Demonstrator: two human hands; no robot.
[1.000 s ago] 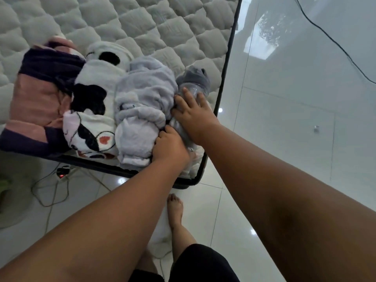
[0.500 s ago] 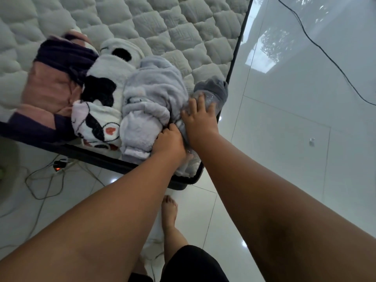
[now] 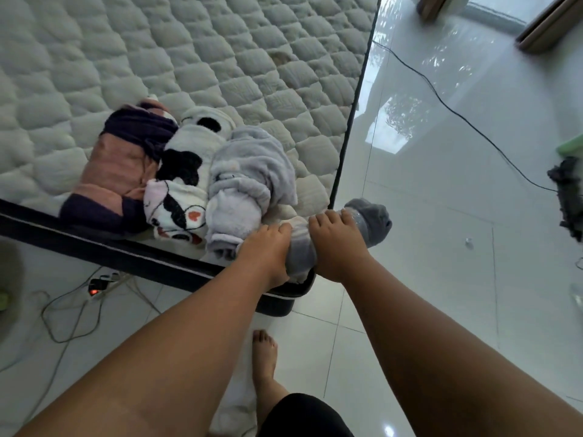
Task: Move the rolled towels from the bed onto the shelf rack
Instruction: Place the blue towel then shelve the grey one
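Note:
Three rolled towels lie side by side at the near corner of the quilted bed: a pink and purple one, a white one with black patches and a pale lilac one. A fourth, grey rolled towel is lifted at the bed's corner and sticks out over the floor. My left hand grips its near end. My right hand grips its middle from above. The shelf rack is out of sight.
White glossy floor tiles spread to the right, crossed by a thin black cable. A power strip with cords lies under the bed's front edge. A dark cloth heap sits at the right border. My bare foot stands below.
Both hands have lifted the grey rolled towel off the bed's corner and swung it right, out over the floor. The view has tilted upward, showing more mattress.

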